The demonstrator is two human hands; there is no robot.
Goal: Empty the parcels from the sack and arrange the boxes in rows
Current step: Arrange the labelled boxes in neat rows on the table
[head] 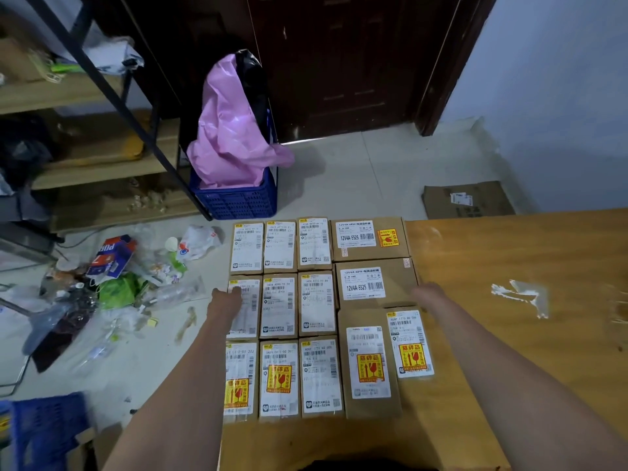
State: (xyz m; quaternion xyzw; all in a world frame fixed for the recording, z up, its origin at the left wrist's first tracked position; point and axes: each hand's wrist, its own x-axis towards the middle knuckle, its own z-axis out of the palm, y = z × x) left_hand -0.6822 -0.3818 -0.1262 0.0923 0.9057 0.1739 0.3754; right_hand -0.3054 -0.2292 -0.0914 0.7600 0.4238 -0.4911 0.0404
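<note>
Your left hand [227,298] sits on the left edge of the block of labelled brown cardboard boxes [314,304], on the middle-row box at the left; fingers look curled at that edge, but blur hides whether they grip or just press. Your right hand [429,291] is at the block's right edge, against the second large box with the 12V4A label [373,283]; fingers are hidden behind the knuckles, so I can't tell how far they're spread.

The block lies on the orange-brown wooden desk [509,266], at its left end, flush to the desk's far-left corner. Three columns of three narrow boxes on the left, touching; to their right two wider boxes stacked front-to-back, then a bigger flat box with a small labelled one just beside it.

Beyond the block, on the floor: blue plastic crate [238,198] holding crumpled pink plastic sack [231,130], against a dark wooden door [339,62]. Left of the block: loose plastic litter [119,277] on the tiles, and a metal-and-wood shelf rack [85,137] further left. A flattened cardboard sheet [469,200] lies on the floor past the desk's far edge, near the wall. Second blue crate [47,426] at the near left.
</note>
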